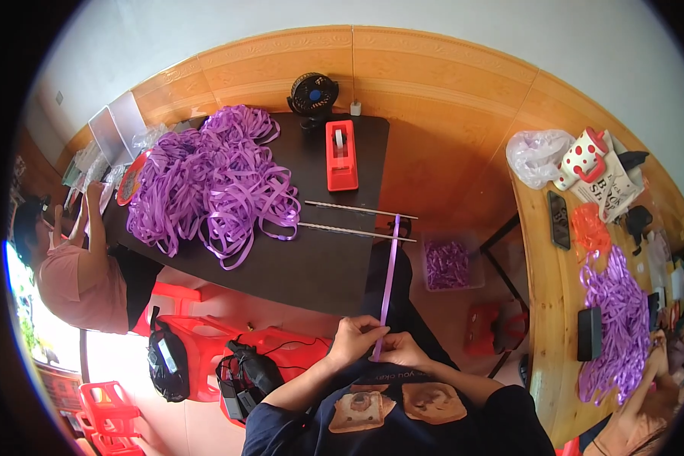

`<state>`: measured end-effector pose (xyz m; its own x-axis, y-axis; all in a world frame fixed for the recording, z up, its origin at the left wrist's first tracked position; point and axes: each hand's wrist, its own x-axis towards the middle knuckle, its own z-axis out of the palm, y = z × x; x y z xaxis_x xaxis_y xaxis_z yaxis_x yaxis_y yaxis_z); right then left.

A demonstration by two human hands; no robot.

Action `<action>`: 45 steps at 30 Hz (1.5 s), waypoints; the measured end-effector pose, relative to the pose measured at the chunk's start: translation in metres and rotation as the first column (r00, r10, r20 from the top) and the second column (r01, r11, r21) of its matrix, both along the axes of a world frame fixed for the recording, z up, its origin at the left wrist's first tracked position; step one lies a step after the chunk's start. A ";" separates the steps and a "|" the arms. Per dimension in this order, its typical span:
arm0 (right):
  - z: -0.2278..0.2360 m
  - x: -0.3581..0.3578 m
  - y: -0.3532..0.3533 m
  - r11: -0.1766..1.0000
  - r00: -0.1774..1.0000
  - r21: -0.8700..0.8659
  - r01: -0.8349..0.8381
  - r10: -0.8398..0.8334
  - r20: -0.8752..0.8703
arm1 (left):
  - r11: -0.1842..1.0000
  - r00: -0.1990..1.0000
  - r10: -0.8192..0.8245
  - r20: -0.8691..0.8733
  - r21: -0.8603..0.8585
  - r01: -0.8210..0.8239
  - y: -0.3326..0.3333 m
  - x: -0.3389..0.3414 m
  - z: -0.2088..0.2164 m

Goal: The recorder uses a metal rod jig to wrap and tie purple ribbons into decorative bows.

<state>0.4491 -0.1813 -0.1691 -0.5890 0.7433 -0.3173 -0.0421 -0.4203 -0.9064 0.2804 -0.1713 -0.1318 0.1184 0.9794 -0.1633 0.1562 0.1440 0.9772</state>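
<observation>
A narrow purple ribbon (390, 283) runs taut from two thin metal rods (349, 232) down to my hands. The rods jut out over the right edge of the dark table, and the ribbon's far end loops round them near their tips. My left hand (355, 339) pinches the ribbon near its lower end. Just beside it, my right hand (403, 352) is closed on the same ribbon close to my shirt. On the dark table, left of the rods, lies a big heap of purple ribbons (205, 178). Behind the rods stands a red tape dispenser (342, 167).
A black fan (313, 95) stands at the table's back. Below and right, a clear bin (475, 281) holds purple ribbon. The wooden table (543, 334) bears another ribbon heap (619, 327) and a phone (558, 220). Other people sit at left (91, 281) and lower right (638, 418).
</observation>
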 end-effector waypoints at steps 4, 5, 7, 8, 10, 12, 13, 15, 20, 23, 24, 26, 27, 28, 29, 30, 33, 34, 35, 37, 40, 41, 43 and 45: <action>0.013 0.002 0.004 0.993 0.992 -0.074 -0.087 0.093 0.086 | 0.998 0.994 0.062 0.090 -0.025 -0.059 0.008 0.001 -0.011; 0.015 0.002 0.004 0.990 0.988 -0.077 -0.117 0.124 0.094 | 0.998 0.994 0.063 0.091 -0.022 -0.062 0.011 0.002 -0.015; 0.022 0.000 0.005 0.991 0.986 -0.051 -0.123 0.128 0.104 | 0.995 0.975 0.098 0.198 -0.042 -0.092 0.016 0.005 -0.016; 0.024 0.000 0.006 0.991 0.985 -0.029 -0.127 0.130 0.113 | 0.995 0.975 0.098 0.199 -0.039 -0.092 0.018 0.007 -0.016; 0.024 0.001 0.009 0.987 0.981 0.031 -0.157 0.152 0.123 | 0.989 0.888 0.140 0.438 -0.102 -0.106 0.019 0.013 -0.014; 0.024 0.002 0.011 0.978 0.975 0.088 -0.187 0.174 0.134 | 0.987 0.880 0.137 0.455 -0.142 -0.080 0.019 0.012 -0.011; 0.023 0.003 0.012 0.976 0.972 0.089 -0.197 0.182 0.149 | 0.982 0.872 0.135 0.470 -0.184 -0.053 0.019 0.012 -0.010; 0.022 0.004 0.015 0.974 0.967 0.090 -0.209 0.192 0.166 | 0.981 0.862 0.133 0.490 -0.187 -0.046 0.019 0.013 -0.007; 0.009 0.006 0.019 0.965 0.963 0.135 -0.223 0.197 0.181 | 0.975 0.873 0.143 0.466 -0.217 -0.044 0.021 0.016 -0.005; 0.001 0.007 0.021 0.951 0.953 0.187 -0.247 0.203 0.227 | 0.976 0.867 0.156 0.473 -0.211 -0.060 0.022 0.016 -0.007; 0.001 0.007 0.022 0.951 0.952 0.187 -0.247 0.203 0.228 | 0.977 0.868 0.147 0.474 -0.207 -0.052 0.022 0.013 -0.008; 0.004 0.010 0.025 0.941 0.942 0.190 -0.279 0.230 0.243 | 0.979 0.868 0.136 0.477 -0.201 -0.043 0.024 0.011 -0.008; 0.005 0.015 0.031 0.939 0.934 0.189 -0.287 0.230 0.275 | 0.981 0.875 0.122 0.468 -0.193 -0.033 0.024 0.010 -0.007; 0.005 0.024 0.039 0.936 0.923 0.189 -0.298 0.232 0.308 | 0.982 0.881 0.110 0.460 -0.185 -0.026 0.025 0.010 -0.006; 0.000 0.030 0.043 0.960 0.969 0.249 -0.132 0.072 0.236 | 0.983 0.880 0.114 0.461 -0.183 -0.031 0.025 0.009 -0.005; 0.004 0.032 0.049 0.874 0.922 0.482 0.052 -0.228 0.314 | 0.978 0.853 0.119 0.509 -0.206 -0.013 0.025 0.009 -0.004; 0.049 0.026 0.088 0.144 0.670 0.989 0.039 -0.738 0.081 | 0.976 0.828 0.130 0.545 -0.219 -0.009 0.023 0.007 -0.008; 0.062 0.021 0.096 0.070 0.693 0.997 0.016 -0.720 0.039 | 0.978 0.835 0.128 0.535 -0.206 -0.019 0.023 0.008 -0.009; 0.072 0.014 0.103 -0.004 0.717 1.000 -0.003 -0.697 0.000 | 0.979 0.835 0.125 0.536 -0.203 -0.016 0.023 0.008 -0.011; 0.081 0.009 0.117 -0.213 0.745 0.959 -0.189 -0.667 -0.002 | 0.978 0.815 0.113 0.568 -0.209 0.010 0.024 0.008 -0.011; 0.079 0.008 0.122 -0.352 0.781 0.871 -0.343 -0.621 0.056 | 0.981 0.789 0.096 0.607 -0.194 0.030 0.022 0.011 -0.003; 0.074 0.006 0.122 -0.382 0.783 0.852 -0.358 -0.620 0.052 | 0.973 0.782 0.105 0.615 -0.225 0.046 0.023 0.010 0.000; 0.070 0.002 0.116 -0.389 0.775 0.842 -0.373 -0.629 0.053 | 0.976 0.778 0.099 0.621 -0.214 0.046 0.023 0.009 -0.003; 0.068 -0.001 0.110 -0.373 0.768 0.849 -0.374 -0.637 0.058 | 0.977 0.773 0.090 0.628 -0.207 0.055 0.023 0.008 -0.008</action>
<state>0.4483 -0.0717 -0.1016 -0.5659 0.3118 0.7633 0.5956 0.7947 0.1170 0.2887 -0.1483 -0.1400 0.2487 0.9355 -0.2510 -0.4894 0.3450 0.8009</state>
